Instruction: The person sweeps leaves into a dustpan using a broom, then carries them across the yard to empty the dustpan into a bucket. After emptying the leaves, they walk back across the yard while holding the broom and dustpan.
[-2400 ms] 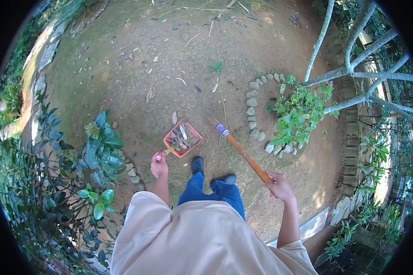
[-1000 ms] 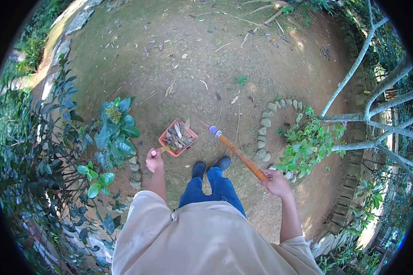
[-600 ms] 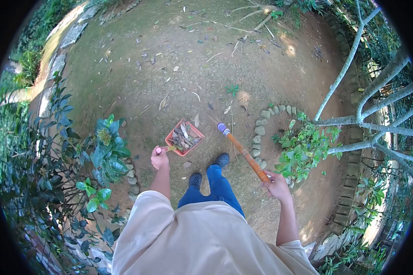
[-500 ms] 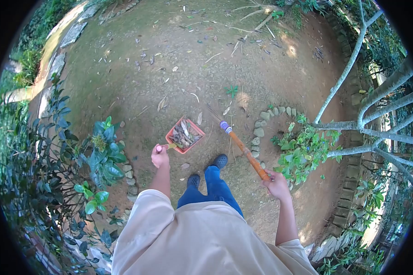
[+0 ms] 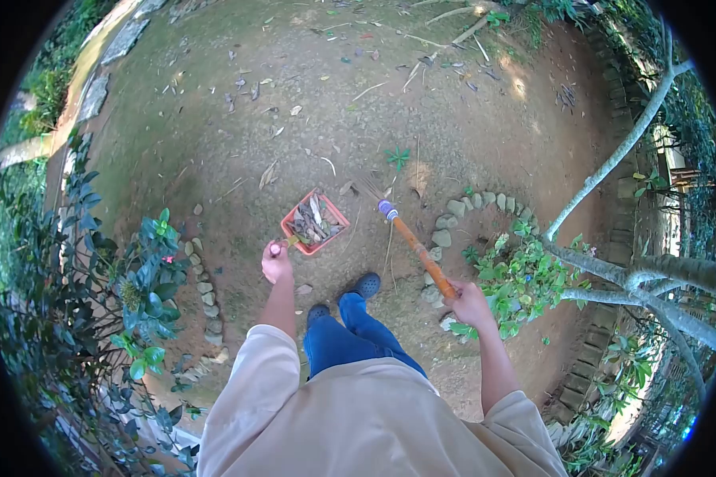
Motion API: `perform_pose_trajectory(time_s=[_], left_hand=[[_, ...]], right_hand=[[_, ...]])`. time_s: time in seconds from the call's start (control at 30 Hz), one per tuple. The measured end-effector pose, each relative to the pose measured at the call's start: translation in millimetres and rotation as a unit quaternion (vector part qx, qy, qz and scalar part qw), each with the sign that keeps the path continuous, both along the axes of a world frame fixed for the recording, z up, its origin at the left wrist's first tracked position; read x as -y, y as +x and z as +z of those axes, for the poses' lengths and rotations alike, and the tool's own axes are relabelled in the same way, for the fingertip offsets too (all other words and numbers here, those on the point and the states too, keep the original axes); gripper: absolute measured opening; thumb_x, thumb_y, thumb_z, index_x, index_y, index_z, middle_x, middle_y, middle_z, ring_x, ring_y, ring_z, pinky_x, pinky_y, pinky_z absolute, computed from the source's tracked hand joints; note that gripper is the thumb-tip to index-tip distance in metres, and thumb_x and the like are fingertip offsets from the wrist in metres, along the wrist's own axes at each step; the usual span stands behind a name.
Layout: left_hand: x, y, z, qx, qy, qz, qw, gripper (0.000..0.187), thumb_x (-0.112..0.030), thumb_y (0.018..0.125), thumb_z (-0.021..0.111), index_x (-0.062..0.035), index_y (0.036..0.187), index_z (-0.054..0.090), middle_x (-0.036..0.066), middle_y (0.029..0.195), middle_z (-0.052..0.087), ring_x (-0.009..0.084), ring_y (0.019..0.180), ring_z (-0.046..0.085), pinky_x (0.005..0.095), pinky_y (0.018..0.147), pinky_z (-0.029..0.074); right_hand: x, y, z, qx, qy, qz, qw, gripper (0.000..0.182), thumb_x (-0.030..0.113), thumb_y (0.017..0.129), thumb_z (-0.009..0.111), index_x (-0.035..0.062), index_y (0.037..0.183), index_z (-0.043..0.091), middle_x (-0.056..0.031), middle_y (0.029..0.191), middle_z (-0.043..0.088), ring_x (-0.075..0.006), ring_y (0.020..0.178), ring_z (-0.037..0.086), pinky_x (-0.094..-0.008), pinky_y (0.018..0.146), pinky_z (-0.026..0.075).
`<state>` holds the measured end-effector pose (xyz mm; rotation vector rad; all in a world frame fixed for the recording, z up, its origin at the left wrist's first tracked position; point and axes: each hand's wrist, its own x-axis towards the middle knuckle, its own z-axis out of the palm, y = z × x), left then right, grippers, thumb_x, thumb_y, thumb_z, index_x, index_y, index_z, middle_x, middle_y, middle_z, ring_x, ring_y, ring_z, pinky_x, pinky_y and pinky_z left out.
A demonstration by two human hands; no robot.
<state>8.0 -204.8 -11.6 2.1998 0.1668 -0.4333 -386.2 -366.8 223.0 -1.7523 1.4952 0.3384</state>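
My left hand (image 5: 277, 262) is closed round the handle of an orange-red dustpan (image 5: 314, 248), which is held low over the ground in front of my feet. Dry leaves (image 5: 317, 219) lie heaped inside it. To the right, my right hand (image 5: 469, 304) grips the end of a broom (image 5: 415, 245) with an orange-brown stick and a purple and white binding. Its thin bristles (image 5: 369, 188) point up and left toward the ground, right of the dustpan and apart from it. A loose leaf (image 5: 346, 188) lies between the bristles and the dustpan.
Stone borders (image 5: 443, 238) curve round a leafy plant (image 5: 517, 282) at the right, beside a branching tree (image 5: 612, 274). Another stone edging (image 5: 207, 298) and dense bushes (image 5: 147, 278) stand at the left. Scattered leaves (image 5: 269, 173) and a green seedling (image 5: 397, 157) dot the ground ahead.
The dustpan and my left hand have shifted slightly left and up in view. The broom and my right hand have moved a little left, its bristles nearer a loose leaf. The view has shifted too.
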Motion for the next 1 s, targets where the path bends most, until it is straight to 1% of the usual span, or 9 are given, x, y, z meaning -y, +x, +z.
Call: perform_pose_trajectory(time_s=[0.07, 0.17, 0.27, 0.47, 0.57, 0.67, 0.77, 0.87, 1.0], left_hand=[[2.3, -1.4, -3.8, 0.019, -0.002, 0.008, 1.000, 0.038, -0.023, 0.074, 0.081, -0.0135, 0.109, 0.073, 0.006, 0.096, 0.074, 0.0166, 0.085, 0.069, 0.0323, 0.081, 0.052], [3.9, -0.1, -9.1, 0.017, 0.020, 0.017, 0.999, 0.038, -0.023, 0.073, 0.082, -0.0131, 0.108, 0.073, 0.005, 0.095, 0.074, 0.0158, 0.085, 0.069, 0.0321, 0.081, 0.052], [0.0, -0.2, -17.5, 0.011, -0.008, 0.023, 1.000, 0.038, -0.022, 0.073, 0.082, -0.0131, 0.108, 0.073, 0.005, 0.094, 0.074, 0.0161, 0.085, 0.069, 0.0326, 0.081, 0.052], [-11.3, -10.9, -17.0, 0.016, -0.001, 0.037, 0.999, 0.038, -0.022, 0.074, 0.080, -0.0158, 0.110, 0.072, 0.006, 0.096, 0.074, 0.0178, 0.086, 0.070, 0.0329, 0.081, 0.053], [-15.5, -11.8, -18.5, 0.011, 0.040, 0.027, 0.999, 0.038, -0.022, 0.074, 0.079, -0.0175, 0.111, 0.072, 0.007, 0.096, 0.074, 0.0194, 0.088, 0.070, 0.0340, 0.082, 0.053], [-15.5, -14.7, -17.5, 0.005, 0.052, 0.035, 0.998, 0.038, -0.023, 0.075, 0.078, -0.0180, 0.112, 0.072, 0.007, 0.098, 0.073, 0.0204, 0.090, 0.070, 0.0349, 0.084, 0.052], [-13.7, -15.1, -12.7, -0.009, 0.046, 0.041, 0.998, 0.038, -0.023, 0.074, 0.078, -0.0186, 0.112, 0.072, 0.007, 0.099, 0.073, 0.0200, 0.091, 0.069, 0.0347, 0.085, 0.052], [-6.5, -17.5, 7.6, -0.031, 0.073, 0.040, 0.996, 0.039, -0.025, 0.074, 0.079, -0.0189, 0.112, 0.072, 0.006, 0.100, 0.073, 0.0198, 0.090, 0.069, 0.0346, 0.084, 0.052], [-5.5, -18.5, -6.0, -0.032, 0.058, 0.049, 0.997, 0.041, -0.026, 0.072, 0.082, -0.0180, 0.112, 0.072, 0.006, 0.099, 0.073, 0.0195, 0.090, 0.069, 0.0345, 0.084, 0.052]], right_hand=[[5.6, -13.7, 14.6, 0.005, 0.040, 0.028, 0.999, 0.053, 0.019, 0.074, 0.071, 0.0090, 0.125, 0.064, -0.0210, 0.095, 0.071, -0.0313, 0.077, 0.070, -0.0384, 0.073, 0.055], [10.3, -13.1, 66.6, 0.000, 0.122, -0.034, 0.992, 0.054, 0.015, 0.073, 0.073, 0.0089, 0.126, 0.064, -0.0158, 0.088, 0.072, -0.0211, 0.055, 0.064, -0.0334, 0.056, 0.052], [2.9, -33.5, 81.6, 0.020, 0.119, -0.062, 0.991, 0.056, 0.012, 0.071, 0.075, 0.0078, 0.126, 0.064, -0.0119, 0.083, 0.070, -0.0135, 0.046, 0.057, -0.0300, 0.045, 0.047], [10.7, -34.0, 102.0, 0.036, 0.094, -0.108, 0.989, 0.056, 0.004, 0.075, 0.072, 0.0037, 0.129, 0.061, -0.0082, 0.076, 0.065, -0.0106, 0.044, 0.054, -0.0272, 0.041, 0.042], [16.9, -37.0, 91.5, 0.046, 0.052, -0.088, 0.994, 0.056, 0.003, 0.075, 0.072, 0.0027, 0.130, 0.060, -0.0097, 0.080, 0.065, -0.0111, 0.044, 0.054, -0.0272, 0.041, 0.042], [22.8, -52.8, 64.7, 0.027, 0.008, -0.051, 0.998, 0.058, 0.012, 0.072, 0.075, 0.0072, 0.129, 0.062, -0.0169, 0.090, 0.070, -0.0190, 0.058, 0.065, -0.0320, 0.054, 0.050], [28.8, -28.3, 82.2, 0.004, 0.052, -0.105, 0.993, 0.058, 0.015, 0.071, 0.075, 0.0073, 0.127, 0.063, -0.0192, 0.094, 0.071, -0.0244, 0.071, 0.069, -0.0351, 0.066, 0.053], [33.0, -30.6, 58.4, -0.002, -0.004, -0.053, 0.999, 0.058, 0.017, 0.070, 0.075, 0.0071, 0.126, 0.063, -0.0220, 0.095, 0.070, -0.0297, 0.080, 0.070, -0.0372, 0.076, 0.053], [30.9, -16.2, 29.5, -0.005, -0.039, 0.017, 0.999, 0.056, 0.017, 0.071, 0.074, 0.0070, 0.125, 0.064, -0.0229, 0.092, 0.070, -0.0323, 0.080, 0.070, -0.0381, 0.075, 0.053]])
